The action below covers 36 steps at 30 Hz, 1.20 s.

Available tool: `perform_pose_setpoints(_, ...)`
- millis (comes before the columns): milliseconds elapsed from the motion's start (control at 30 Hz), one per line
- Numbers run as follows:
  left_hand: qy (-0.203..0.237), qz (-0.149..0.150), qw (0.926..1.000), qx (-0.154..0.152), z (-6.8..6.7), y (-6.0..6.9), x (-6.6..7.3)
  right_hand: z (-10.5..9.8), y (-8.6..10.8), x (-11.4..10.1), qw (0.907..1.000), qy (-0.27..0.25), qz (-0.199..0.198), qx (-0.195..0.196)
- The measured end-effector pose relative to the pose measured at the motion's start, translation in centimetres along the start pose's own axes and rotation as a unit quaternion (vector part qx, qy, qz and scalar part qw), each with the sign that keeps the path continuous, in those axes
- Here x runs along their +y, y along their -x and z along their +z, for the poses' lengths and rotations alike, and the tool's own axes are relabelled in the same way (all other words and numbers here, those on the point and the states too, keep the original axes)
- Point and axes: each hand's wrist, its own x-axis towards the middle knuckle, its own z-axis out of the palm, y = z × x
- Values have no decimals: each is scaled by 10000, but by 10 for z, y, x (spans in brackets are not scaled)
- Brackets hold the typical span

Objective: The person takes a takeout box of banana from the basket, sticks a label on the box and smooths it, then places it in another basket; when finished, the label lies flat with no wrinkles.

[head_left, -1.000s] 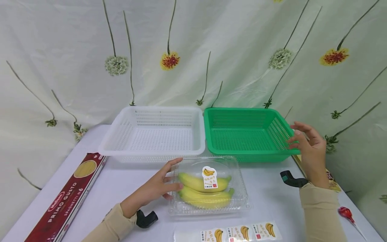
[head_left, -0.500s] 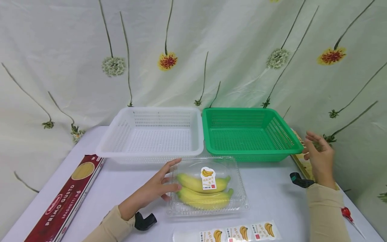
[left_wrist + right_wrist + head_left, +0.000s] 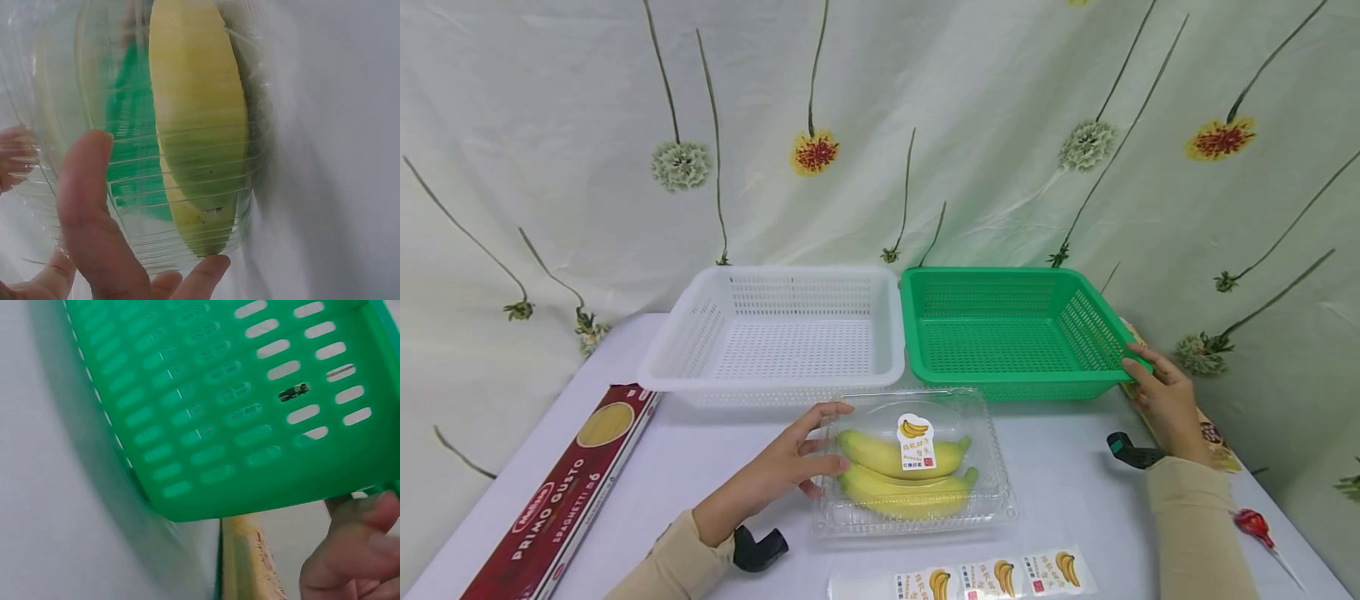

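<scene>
A clear plastic clamshell box (image 3: 992, 492) with two bananas (image 3: 910, 496) inside stands at the middle of the table. A banana label (image 3: 917, 442) is on its lid. My left hand (image 3: 778, 467) rests against the box's left end, thumb and fingers spread apart; in the left wrist view the thumb (image 3: 94, 212) lies over the ribbed plastic. Behind and to the right is a green basket (image 3: 1022, 387), with nothing seen inside. At its front right corner my right hand (image 3: 1168, 404) pinches the rim between thumb and fingers, partly hidden in the right wrist view.
A white basket (image 3: 775, 385) stands left of the green one. A red spaghetti box (image 3: 565, 492) lies at the left edge. A strip of banana labels (image 3: 992, 577) lies in front. A yellowish packet (image 3: 1213, 442) and a red lollipop (image 3: 1252, 523) lie at the right.
My right hand first drew back to the right of the green basket, then came in to its front right corner and took hold of the rim. The left hand has stayed at the clamshell box.
</scene>
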Motion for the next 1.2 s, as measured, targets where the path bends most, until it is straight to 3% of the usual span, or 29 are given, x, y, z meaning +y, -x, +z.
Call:
perform_pose_setpoints(267,-27,-14,10000,70,0,1,2,1,-2,7,9981,-614,-29,-87)
perform_pose_setpoints(600,-98,-18,9999,5,0,2,6,0,-1,8,9975,-701,-1,-76)
perform_pose_setpoints(1200,-254,-144,9995,-115,-4,27,42,3,-5,9,9980,-617,12,122)
